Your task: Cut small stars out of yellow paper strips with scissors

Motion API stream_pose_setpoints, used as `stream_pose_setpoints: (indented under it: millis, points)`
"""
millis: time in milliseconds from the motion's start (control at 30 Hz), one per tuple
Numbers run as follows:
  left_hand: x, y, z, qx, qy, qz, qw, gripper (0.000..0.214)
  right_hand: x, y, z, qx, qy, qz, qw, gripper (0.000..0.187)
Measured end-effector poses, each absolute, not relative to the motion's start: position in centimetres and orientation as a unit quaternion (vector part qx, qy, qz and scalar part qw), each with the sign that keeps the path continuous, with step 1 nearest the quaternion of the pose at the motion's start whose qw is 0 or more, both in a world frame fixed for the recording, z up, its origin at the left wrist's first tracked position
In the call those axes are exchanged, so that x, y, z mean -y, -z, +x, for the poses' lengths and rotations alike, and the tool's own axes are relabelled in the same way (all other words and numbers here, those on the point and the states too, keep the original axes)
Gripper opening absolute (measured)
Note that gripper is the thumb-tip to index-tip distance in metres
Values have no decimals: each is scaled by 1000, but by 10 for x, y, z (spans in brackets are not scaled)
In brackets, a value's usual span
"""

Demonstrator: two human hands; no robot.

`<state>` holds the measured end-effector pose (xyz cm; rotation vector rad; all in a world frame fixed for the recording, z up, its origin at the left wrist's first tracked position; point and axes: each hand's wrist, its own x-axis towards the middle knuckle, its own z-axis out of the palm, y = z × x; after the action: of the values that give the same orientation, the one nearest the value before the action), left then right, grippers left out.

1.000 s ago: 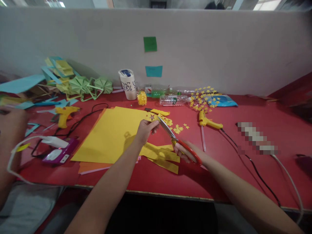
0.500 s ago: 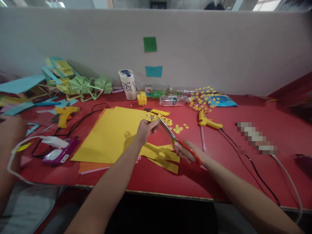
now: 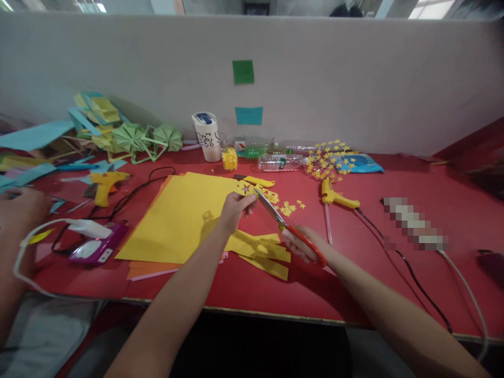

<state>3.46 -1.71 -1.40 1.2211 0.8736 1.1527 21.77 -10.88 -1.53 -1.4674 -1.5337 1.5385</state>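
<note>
Fingers (image 3: 249,200) of the left hand (image 3: 233,211) pinch yellow paper (image 3: 253,189), which pokes out past their tips, by the blades. Rightward, the right hand (image 3: 294,247) has its fingers wrapped around the red scissors (image 3: 293,231). Behind, the white cup (image 3: 206,137) has black squiggles. One clear bottle (image 3: 271,163) wears a green label (image 3: 282,163). Its writing is too small to read.

scissors (image 3: 271,209) — smooth metal blades, red plastic handle; yellow sheet (image 3: 173,220) matt paper; bottle (image 3: 271,163) clear, glossy plastic — table top (image 3: 244,296) smooth, faint sheen.
</note>
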Motion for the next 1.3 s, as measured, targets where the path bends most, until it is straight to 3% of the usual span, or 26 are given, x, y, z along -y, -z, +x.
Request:
stream_pose_setpoints:
  millis: [667, 933, 1300]
  points:
    - [18, 4, 33, -376, -547, 456, 593, 19, 109, 14, 219, 563, -563, -546, 259, 48]
    - [19, 11, 33, -367, -464, 506, 628, 20, 108, 19, 219, 561, -561, -542, 276, 49]
    - [17, 6, 32, -375, -523, 482, 594, 14, 108, 16, 218, 556, -571, -548, 256, 51]
